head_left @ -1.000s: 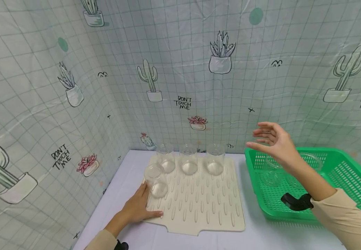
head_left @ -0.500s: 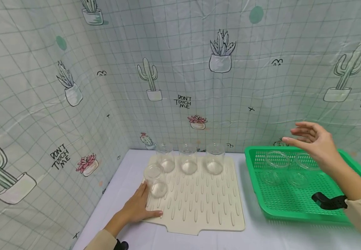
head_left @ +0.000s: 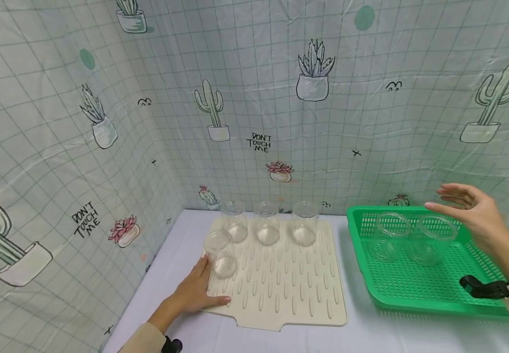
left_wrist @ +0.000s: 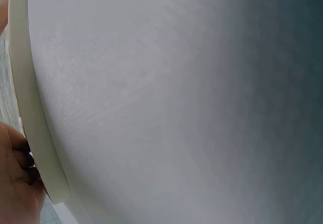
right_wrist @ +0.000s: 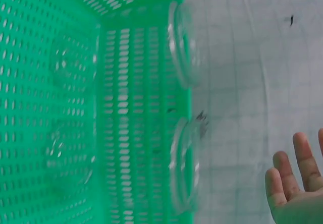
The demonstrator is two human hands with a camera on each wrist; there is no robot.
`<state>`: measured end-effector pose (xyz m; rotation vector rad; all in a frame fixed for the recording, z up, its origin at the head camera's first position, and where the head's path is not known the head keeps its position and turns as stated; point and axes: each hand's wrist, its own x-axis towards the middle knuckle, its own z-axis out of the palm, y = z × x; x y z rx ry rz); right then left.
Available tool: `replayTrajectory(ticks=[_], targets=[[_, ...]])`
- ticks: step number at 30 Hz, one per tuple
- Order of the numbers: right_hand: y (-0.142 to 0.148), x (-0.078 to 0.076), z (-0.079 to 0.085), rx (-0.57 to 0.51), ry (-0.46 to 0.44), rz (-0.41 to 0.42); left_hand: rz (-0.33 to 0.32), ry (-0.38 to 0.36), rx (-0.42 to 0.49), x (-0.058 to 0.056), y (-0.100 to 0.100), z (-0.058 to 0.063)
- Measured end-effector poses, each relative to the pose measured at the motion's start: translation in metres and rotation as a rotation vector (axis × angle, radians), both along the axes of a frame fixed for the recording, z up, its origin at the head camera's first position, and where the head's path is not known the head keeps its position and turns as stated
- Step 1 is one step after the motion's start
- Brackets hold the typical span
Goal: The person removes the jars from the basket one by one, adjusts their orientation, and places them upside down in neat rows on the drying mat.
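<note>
My left hand [head_left: 194,290] rests at the left edge of a cream ribbed drying mat [head_left: 294,294], its thumb spread over the front left corner. Close by its fingertips stands a clear jar [head_left: 221,255]. Behind it, three more clear jars line the mat's back edge: a left jar [head_left: 234,221], a middle jar [head_left: 266,223] and a right jar [head_left: 304,223]. Over the right part of a green basket [head_left: 413,303], my right hand [head_left: 476,215] hovers empty with fingers loosely bent. Inside the basket are two clear jars, one left [head_left: 384,250] and one right [head_left: 424,254].
A white cloth [head_left: 316,340] covers the table. Right behind it hangs a curtain [head_left: 245,73] printed with cacti, with another side of it on the left. A strip of table separates mat and basket. The right wrist wears a black strap [head_left: 483,288].
The right hand has moved right, from beside the basket's left back corner to over its right part, uncovering the jars inside. The left hand and the jars on the mat stay put.
</note>
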<state>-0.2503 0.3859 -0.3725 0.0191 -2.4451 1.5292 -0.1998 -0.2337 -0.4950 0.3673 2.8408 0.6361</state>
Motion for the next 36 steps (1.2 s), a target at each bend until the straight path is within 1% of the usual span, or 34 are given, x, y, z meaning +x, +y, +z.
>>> replayTrajectory(ticks=[6, 13, 18, 24, 27, 30, 33, 36], targets=[[0.018, -0.002, -0.016, -0.005, -0.041, 0.043, 0.000, 0.002, -0.002, 0.001, 0.000, 0.001], [0.031, -0.006, -0.029, 0.032, -0.057, 0.050, 0.002, -0.002, 0.015, 0.002, 0.001, 0.002], [0.041, -0.009, -0.039, 0.043, -0.077, 0.114, -0.002, 0.001, 0.018, 0.002, 0.001, 0.003], [0.052, -0.010, -0.049, 0.053, -0.110, 0.184, 0.003, 0.024, 0.000, -0.001, -0.003, -0.006], [0.058, -0.009, -0.053, 0.110, -0.141, 0.219, 0.007, 0.027, 0.003, -0.002, -0.003, -0.009], [0.065, -0.009, -0.057, 0.168, -0.172, 0.255, 0.010, 0.019, -0.002, -0.002, -0.003, -0.007], [0.071, -0.008, -0.062, 0.153, -0.215, 0.293, 0.006, 0.013, -0.009, -0.001, -0.001, -0.004], [0.074, -0.008, -0.068, 0.100, -0.276, 0.320, 0.001, 0.011, 0.000, 0.001, 0.000, 0.000]])
